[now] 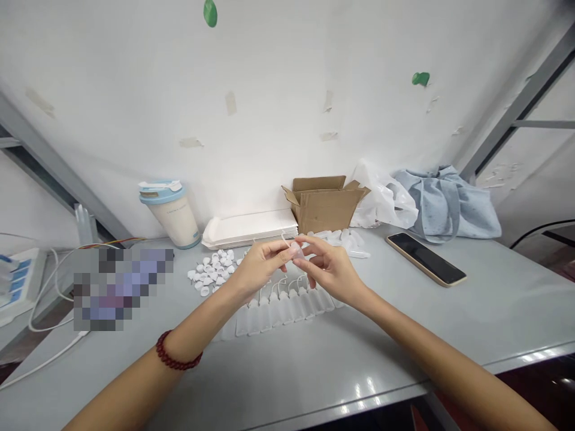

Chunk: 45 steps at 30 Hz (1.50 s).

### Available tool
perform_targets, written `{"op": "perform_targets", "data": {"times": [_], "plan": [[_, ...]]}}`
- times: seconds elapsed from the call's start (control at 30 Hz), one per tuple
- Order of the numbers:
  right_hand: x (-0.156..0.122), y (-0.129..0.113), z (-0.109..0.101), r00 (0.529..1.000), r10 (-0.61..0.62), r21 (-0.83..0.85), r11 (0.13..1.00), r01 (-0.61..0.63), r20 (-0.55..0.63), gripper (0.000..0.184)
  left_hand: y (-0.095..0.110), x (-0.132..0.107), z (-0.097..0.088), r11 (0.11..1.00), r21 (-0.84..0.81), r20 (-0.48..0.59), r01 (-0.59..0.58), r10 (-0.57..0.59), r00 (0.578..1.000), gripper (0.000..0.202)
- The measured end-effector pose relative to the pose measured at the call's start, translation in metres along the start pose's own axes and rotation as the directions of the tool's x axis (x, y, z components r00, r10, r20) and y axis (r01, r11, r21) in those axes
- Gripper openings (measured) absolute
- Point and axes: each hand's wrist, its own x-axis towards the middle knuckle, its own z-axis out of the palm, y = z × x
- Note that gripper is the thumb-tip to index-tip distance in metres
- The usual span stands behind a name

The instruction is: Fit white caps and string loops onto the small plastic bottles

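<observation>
Held up over the table is a small translucent plastic bottle [298, 252] with a thin white curved tip. My left hand [258, 266] pinches its upper part between thumb and fingers. The fingers of my right hand [331, 267] close round the bottle from the other side and partly hide it. Beneath my hands lies a row of similar translucent bottles [283, 312], side by side, with white curved tips pointing away from me. Several small white caps [211, 269] are heaped left of my left hand. More loose translucent bottles [353, 242] lie beyond my right hand.
At the back stand a cup with a blue lid [173, 215], a flat white stack [251, 228], an open cardboard box [326, 209], a white plastic bag [380, 197] and a blue cloth bag [449, 203]. A phone [426, 259] lies right; cables [49, 353] run left.
</observation>
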Motion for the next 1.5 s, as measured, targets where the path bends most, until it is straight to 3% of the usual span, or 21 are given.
{"op": "perform_targets", "data": {"times": [0.13,0.2,0.3,0.37,0.43,0.53,0.67,0.77,0.87,0.93,1.03,1.3,1.5], "plan": [[-0.001,0.004,0.003,0.998,-0.003,-0.045,0.999,0.0,-0.057,0.032,-0.001,0.0,-0.001,0.993,0.117,-0.02,0.022,-0.02,1.0,0.03],[-0.001,0.004,0.002,0.996,0.025,-0.051,0.998,-0.03,-0.084,0.031,-0.003,-0.001,0.0,0.969,0.247,-0.126,0.01,0.022,0.992,0.026],[0.003,0.001,-0.003,0.988,0.108,-0.058,0.992,-0.115,-0.11,0.029,-0.01,-0.002,0.004,0.842,0.53,-0.268,-0.102,0.281,0.921,0.02],[0.008,0.0,-0.009,0.977,0.187,-0.052,0.98,-0.193,-0.105,0.027,-0.014,0.0,0.01,0.695,0.68,-0.183,-0.232,0.468,0.865,0.022],[0.013,0.0,-0.016,0.965,0.252,-0.059,0.965,-0.256,-0.073,0.024,-0.015,0.005,0.016,0.556,0.757,-0.027,-0.344,0.553,0.833,0.027],[0.018,0.0,-0.032,0.949,0.316,-0.073,0.946,-0.315,0.006,0.022,-0.007,0.018,0.029,0.422,0.812,0.136,-0.403,0.534,0.834,0.026],[0.017,-0.003,-0.058,0.921,0.386,-0.112,0.919,-0.378,0.056,0.021,0.008,0.036,0.048,0.348,0.843,0.239,-0.411,0.441,0.865,0.019],[0.013,-0.003,-0.076,0.882,0.439,-0.19,0.893,-0.408,0.169,0.019,0.013,0.041,0.064,0.317,0.854,0.278,-0.413,0.392,0.877,0.025],[0.009,0.002,-0.09,0.804,0.519,-0.241,0.853,-0.464,0.29,0.018,0.01,0.044,0.081,0.298,0.864,0.3,-0.406,0.344,0.89,0.03],[0.007,0.008,-0.097,0.775,0.569,-0.273,0.819,-0.504,0.275,0.017,0.006,0.045,0.091,0.305,0.87,0.292,-0.388,0.315,0.903,0.031],[0.004,0.016,-0.105,0.77,0.588,-0.283,0.804,-0.523,0.247,0.017,0.001,0.046,0.101,0.335,0.861,0.285,-0.383,0.305,0.909,0.031],[0.001,0.017,-0.105,0.717,0.629,-0.35,0.772,-0.53,0.3,0.012,-0.011,0.04,0.11,0.411,0.807,0.308,-0.423,0.318,0.897,0.032],[0.001,0.022,-0.1,0.658,0.649,-0.39,0.759,-0.522,0.382,0.003,-0.016,0.036,0.117,0.479,0.791,0.291,-0.379,0.25,0.923,0.026]]}}
